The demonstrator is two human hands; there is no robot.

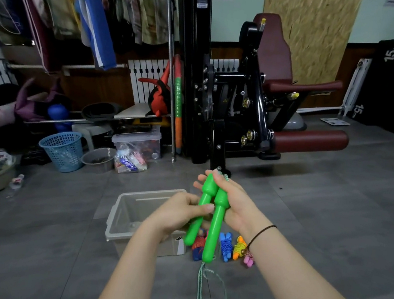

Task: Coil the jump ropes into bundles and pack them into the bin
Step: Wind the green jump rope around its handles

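Gripping the paired green handles (210, 215), the right hand (232, 203) curls round their tops while the left hand (177, 211) pinches one lower down — long axis 12 to 6 o'clock, cord (199, 284) dangling uncoiled at 6, bin (123, 215) at 8 o'clock, nearer the left.

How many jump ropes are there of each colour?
green jump rope: 1, held in both hands
red and blue jump rope: 1
blue jump rope: 1
orange and yellow jump rope: 1
pink jump rope: 1
Total: 5
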